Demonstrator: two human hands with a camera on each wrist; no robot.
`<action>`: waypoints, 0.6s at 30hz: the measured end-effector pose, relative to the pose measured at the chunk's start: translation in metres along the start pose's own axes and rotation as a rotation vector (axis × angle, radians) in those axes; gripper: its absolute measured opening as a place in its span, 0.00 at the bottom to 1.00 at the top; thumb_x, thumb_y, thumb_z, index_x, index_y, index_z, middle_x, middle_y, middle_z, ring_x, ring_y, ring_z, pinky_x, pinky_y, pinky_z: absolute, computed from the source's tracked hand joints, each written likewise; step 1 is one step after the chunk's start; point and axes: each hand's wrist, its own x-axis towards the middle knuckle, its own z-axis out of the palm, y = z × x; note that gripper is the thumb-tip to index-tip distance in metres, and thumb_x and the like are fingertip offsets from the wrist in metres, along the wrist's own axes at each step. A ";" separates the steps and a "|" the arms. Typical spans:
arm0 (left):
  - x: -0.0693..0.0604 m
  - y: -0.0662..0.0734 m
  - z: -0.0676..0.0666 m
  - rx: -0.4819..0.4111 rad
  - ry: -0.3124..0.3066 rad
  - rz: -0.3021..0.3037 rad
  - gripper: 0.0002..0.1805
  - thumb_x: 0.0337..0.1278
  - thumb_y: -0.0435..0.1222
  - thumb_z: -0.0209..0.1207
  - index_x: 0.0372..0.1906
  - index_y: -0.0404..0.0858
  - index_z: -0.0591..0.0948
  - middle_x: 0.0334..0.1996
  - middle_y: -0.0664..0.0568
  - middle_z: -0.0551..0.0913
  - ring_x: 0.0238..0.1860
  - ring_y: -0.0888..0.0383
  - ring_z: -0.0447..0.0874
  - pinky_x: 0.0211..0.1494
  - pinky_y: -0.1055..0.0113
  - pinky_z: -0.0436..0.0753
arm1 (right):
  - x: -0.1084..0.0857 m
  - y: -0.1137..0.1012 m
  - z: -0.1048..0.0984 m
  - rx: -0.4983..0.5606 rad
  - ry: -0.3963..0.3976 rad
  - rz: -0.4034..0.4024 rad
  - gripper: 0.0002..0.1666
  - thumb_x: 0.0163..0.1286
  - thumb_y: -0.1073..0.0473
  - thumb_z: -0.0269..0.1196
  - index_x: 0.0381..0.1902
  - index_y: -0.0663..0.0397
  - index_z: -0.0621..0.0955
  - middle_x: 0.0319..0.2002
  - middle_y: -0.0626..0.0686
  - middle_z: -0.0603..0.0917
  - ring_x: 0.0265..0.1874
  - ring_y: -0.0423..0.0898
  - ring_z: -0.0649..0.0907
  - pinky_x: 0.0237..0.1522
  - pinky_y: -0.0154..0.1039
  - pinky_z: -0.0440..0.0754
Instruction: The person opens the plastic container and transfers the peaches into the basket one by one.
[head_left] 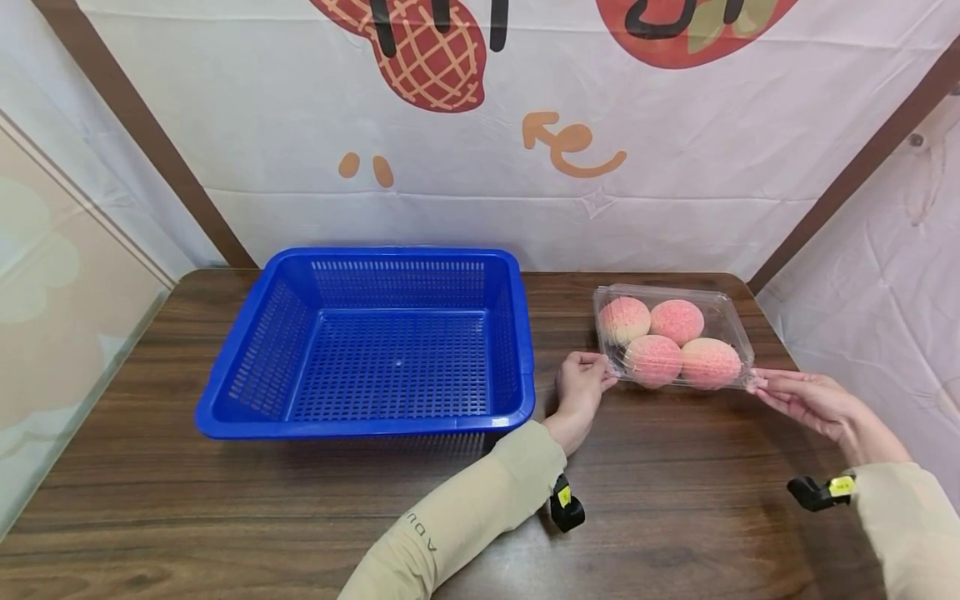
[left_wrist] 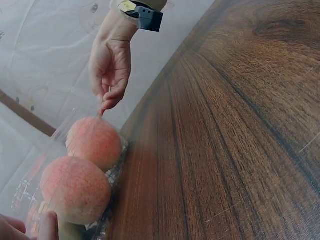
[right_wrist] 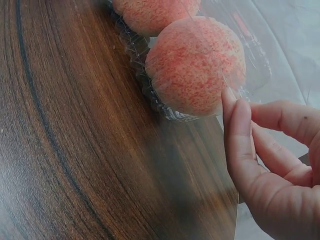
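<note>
On the right of the table sits a clear plastic clamshell box (head_left: 731, 321) with several pink-and-cream peaches (head_left: 654, 361) inside. My left hand (head_left: 581, 385) pinches its front left corner between thumb and fingers; in the left wrist view only some fingertips (left_wrist: 49, 227) show at the bottom edge. At the front right corner, my right hand (head_left: 813, 404) pinches the plastic edge, and the right wrist view shows thumb and index finger together beside a peach (right_wrist: 196, 67). Clear plastic lies over the peaches; whether the lid is fully closed I cannot tell.
A blue perforated plastic basket (head_left: 367, 428) stands left of the box, with nothing in it. The brown wood-grain table (head_left: 660, 517) ends at a printed white cloth (head_left: 465, 217) behind, and more cloth hangs at both sides.
</note>
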 end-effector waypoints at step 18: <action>0.001 -0.001 0.000 0.003 -0.003 -0.014 0.04 0.57 0.26 0.53 0.35 0.26 0.75 0.27 0.39 0.80 0.29 0.51 0.82 0.36 0.66 0.83 | -0.001 0.002 0.002 -0.017 0.070 -0.020 0.27 0.71 0.74 0.33 0.46 0.66 0.80 0.44 0.59 0.83 0.46 0.47 0.82 0.50 0.35 0.77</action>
